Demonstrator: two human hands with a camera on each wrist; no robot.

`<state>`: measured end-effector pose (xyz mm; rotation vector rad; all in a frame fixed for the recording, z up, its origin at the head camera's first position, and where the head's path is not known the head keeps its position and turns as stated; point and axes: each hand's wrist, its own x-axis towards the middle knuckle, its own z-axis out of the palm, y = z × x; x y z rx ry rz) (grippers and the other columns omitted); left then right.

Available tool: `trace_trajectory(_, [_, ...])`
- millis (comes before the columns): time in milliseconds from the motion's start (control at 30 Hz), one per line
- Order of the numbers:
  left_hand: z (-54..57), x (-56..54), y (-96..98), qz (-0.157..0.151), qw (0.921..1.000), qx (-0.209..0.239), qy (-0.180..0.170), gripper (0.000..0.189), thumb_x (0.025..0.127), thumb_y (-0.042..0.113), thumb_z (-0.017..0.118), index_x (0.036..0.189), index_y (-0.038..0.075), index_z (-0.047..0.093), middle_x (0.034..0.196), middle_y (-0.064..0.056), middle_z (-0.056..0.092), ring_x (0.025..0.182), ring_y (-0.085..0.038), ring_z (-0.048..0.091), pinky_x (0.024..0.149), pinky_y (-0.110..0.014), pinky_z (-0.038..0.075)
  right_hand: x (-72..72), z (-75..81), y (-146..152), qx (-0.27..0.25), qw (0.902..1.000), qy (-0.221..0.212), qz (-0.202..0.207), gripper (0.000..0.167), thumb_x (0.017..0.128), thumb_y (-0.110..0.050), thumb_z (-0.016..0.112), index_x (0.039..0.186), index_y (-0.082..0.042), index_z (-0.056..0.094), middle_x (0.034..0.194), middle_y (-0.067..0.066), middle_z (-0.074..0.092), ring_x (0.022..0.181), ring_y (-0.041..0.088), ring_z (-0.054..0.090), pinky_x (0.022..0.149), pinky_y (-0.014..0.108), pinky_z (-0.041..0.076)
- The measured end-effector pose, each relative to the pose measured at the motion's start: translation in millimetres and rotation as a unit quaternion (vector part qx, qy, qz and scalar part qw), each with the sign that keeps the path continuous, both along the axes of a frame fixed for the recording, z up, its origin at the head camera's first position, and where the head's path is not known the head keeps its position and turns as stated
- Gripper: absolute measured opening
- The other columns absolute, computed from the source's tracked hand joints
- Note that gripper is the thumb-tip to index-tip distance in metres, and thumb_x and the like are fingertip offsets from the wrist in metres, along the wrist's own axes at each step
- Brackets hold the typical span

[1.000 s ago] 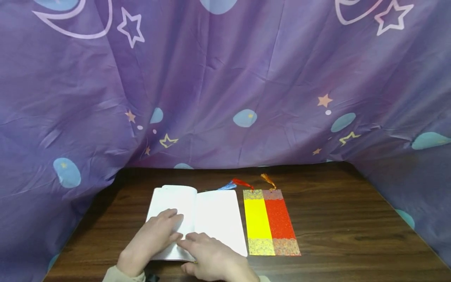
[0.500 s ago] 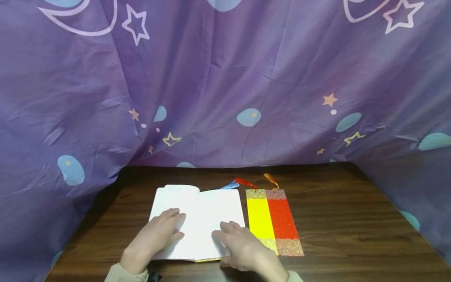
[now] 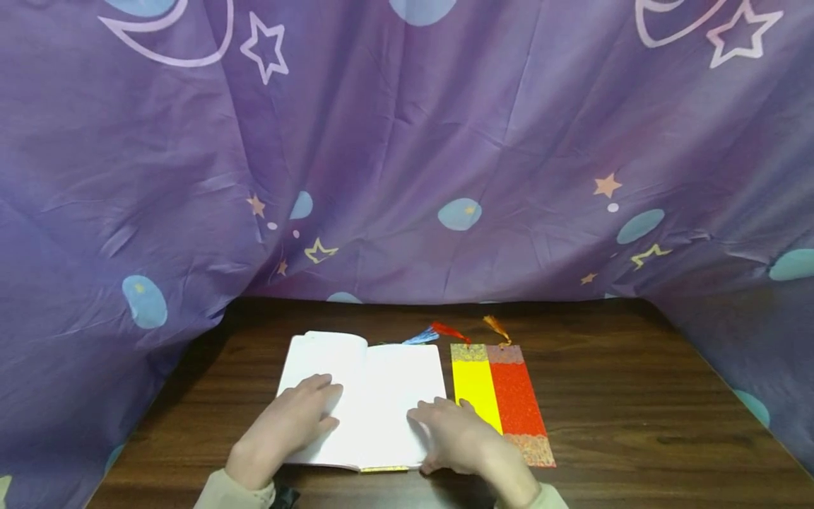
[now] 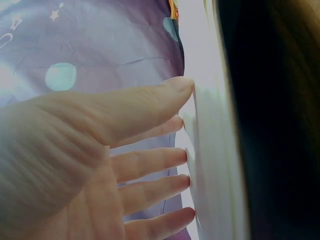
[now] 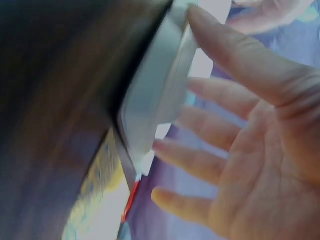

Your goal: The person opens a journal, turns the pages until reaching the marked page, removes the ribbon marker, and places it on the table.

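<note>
A book with blank white pages (image 3: pixel 396 389) lies spread on the dark wooden table. On its left page rests my left hand (image 3: pixel 286 428), its fingertips (image 4: pixel 186 156) straight against the paper, as the left wrist view shows. My right hand (image 3: pixel 461 440) is over the book's right edge, fingers extended and spread. In the right wrist view its thumb (image 5: pixel 227 42) reaches the lower page edge. Beside the book lie a yellow bookmark (image 3: pixel 473 385), partly covered by the right hand, and a red bookmark (image 3: pixel 518 403).
Red (image 3: pixel 449 331) and orange tassels (image 3: pixel 497 329) trail from the bookmarks' far ends. A blue tassel (image 3: pixel 422 336) sticks out past the book's top edge. Behind the wooden table (image 3: pixel 636 417) hangs a purple curtain (image 3: pixel 381 141) with stars and moons.
My right hand has slid rightward across the right page, from the book's middle to its outer edge. The left hand stays on the left page. The head view has shifted slightly.
</note>
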<state>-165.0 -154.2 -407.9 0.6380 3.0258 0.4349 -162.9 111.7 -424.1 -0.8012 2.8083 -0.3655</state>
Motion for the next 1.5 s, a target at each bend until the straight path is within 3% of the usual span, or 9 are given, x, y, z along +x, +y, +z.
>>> trace_trajectory(200, [1.1, 0.6, -0.8, 0.0, 0.9999, -0.007, 0.008, 0.037, 0.085, 0.017, 0.075, 0.118, 0.004, 0.064, 0.13, -0.023, 0.056, 0.123, -0.04, 0.051, 0.099, -0.058, 0.044, -10.5, 4.4, 13, -0.049, 0.9973, 0.023, 0.049, 0.026, 0.079, -0.016, 0.081, 0.104, -0.015, 0.075, 0.095, -0.004, 0.071, 0.082, 0.014, 0.061, 0.081, 0.037, 0.051])
trace_trajectory(400, [-2.6, 1.7, 0.1, 0.006, 0.9999, -0.002, -0.015, 0.04, 0.088, 0.019, 0.073, 0.123, 0.003, 0.063, 0.132, -0.023, 0.055, 0.125, -0.04, 0.05, 0.101, -0.058, 0.042, -11.7, 3.1, 14, -0.097, 0.9897, 0.082, 0.065, 0.011, 0.083, -0.003, 0.074, 0.089, -0.012, 0.077, 0.087, -0.004, 0.071, 0.081, 0.014, 0.063, 0.077, 0.035, 0.055])
trace_trajectory(500, [-2.4, 0.7, 1.1, -0.002, 1.0, -0.002, 0.0, 0.039, 0.087, 0.019, 0.074, 0.121, 0.003, 0.064, 0.13, -0.023, 0.056, 0.123, -0.04, 0.051, 0.1, -0.057, 0.043, -10.9, 3.4, 12, -0.121, 0.985, 0.11, 0.053, 0.019, 0.08, -0.001, 0.075, 0.098, -0.009, 0.074, 0.106, 0.008, 0.07, 0.099, 0.028, 0.063, 0.087, 0.047, 0.054])
trace_trajectory(633, [-0.3, -1.6, 2.4, -0.007, 0.9998, -0.004, 0.019, 0.038, 0.085, 0.018, 0.075, 0.118, 0.003, 0.064, 0.128, -0.023, 0.057, 0.122, -0.04, 0.052, 0.099, -0.057, 0.045, -8.9, 4.3, 8, -0.148, 0.9824, 0.112, 0.021, 0.041, 0.074, 0.001, 0.079, 0.113, -0.006, 0.068, 0.134, 0.027, 0.052, 0.124, 0.049, 0.046, 0.098, 0.065, 0.041])
trace_trajectory(900, [-4.0, 3.7, 1.9, -0.003, 1.0, 0.0, 0.0, 0.038, 0.088, 0.019, 0.073, 0.122, 0.004, 0.064, 0.13, -0.022, 0.057, 0.124, -0.039, 0.051, 0.101, -0.057, 0.043, -2.8, -3.1, -5, -0.198, 0.9718, 0.123, -0.038, 0.062, 0.073, 0.002, 0.08, 0.13, -0.007, 0.059, 0.151, 0.03, 0.03, 0.138, 0.05, 0.026, 0.107, 0.063, 0.032])
trace_trajectory(1067, [-2.4, 7.5, -1.3, -0.012, 0.9995, -0.003, 0.029, 0.035, 0.089, 0.019, 0.072, 0.12, 0.004, 0.064, 0.128, -0.021, 0.058, 0.122, -0.038, 0.053, 0.098, -0.057, 0.045, 0.7, 0.3, -15, -0.246, 0.9639, 0.078, -0.067, 0.092, 0.075, 0.0, 0.079, 0.152, -0.01, 0.03, 0.157, 0.026, 0.018, 0.14, 0.043, 0.028, 0.104, 0.052, 0.042])
trace_trajectory(1167, [0.4, 6.4, 0.3, -0.018, 0.9989, -0.011, 0.042, 0.035, 0.089, 0.02, 0.072, 0.12, 0.004, 0.064, 0.128, -0.021, 0.059, 0.121, -0.038, 0.054, 0.098, -0.056, 0.046, -0.2, 3.9, -21, -0.29, 0.9506, 0.063, -0.091, 0.103, 0.076, -0.005, 0.081, 0.157, -0.012, 0.016, 0.158, 0.026, 0.011, 0.133, 0.041, 0.041, 0.098, 0.048, 0.049])
trace_trajectory(1400, [3.3, 1.9, 0.2, -0.039, 0.9959, -0.008, 0.081, 0.033, 0.086, 0.017, 0.075, 0.115, 0.004, 0.065, 0.122, -0.021, 0.061, 0.116, -0.039, 0.057, 0.094, -0.055, 0.049, -6.3, 11.2, -45, -0.442, 0.8845, -0.006, -0.15, 0.106, 0.078, -0.003, 0.077, 0.158, -0.017, 0.008, 0.155, 0.023, 0.02, 0.119, 0.039, 0.055, 0.086, 0.04, 0.057])
trace_trajectory(1500, [1.1, 1.7, -0.8, -0.042, 0.9956, -0.003, 0.083, 0.033, 0.086, 0.015, 0.073, 0.116, 0.003, 0.065, 0.122, -0.021, 0.061, 0.116, -0.039, 0.057, 0.096, -0.055, 0.048, -7.2, 11.5, -57, -0.45, 0.8765, -0.032, -0.169, 0.103, 0.078, -0.005, 0.077, 0.157, -0.013, 0.012, 0.144, 0.023, 0.038, 0.111, 0.036, 0.06, 0.08, 0.038, 0.059])
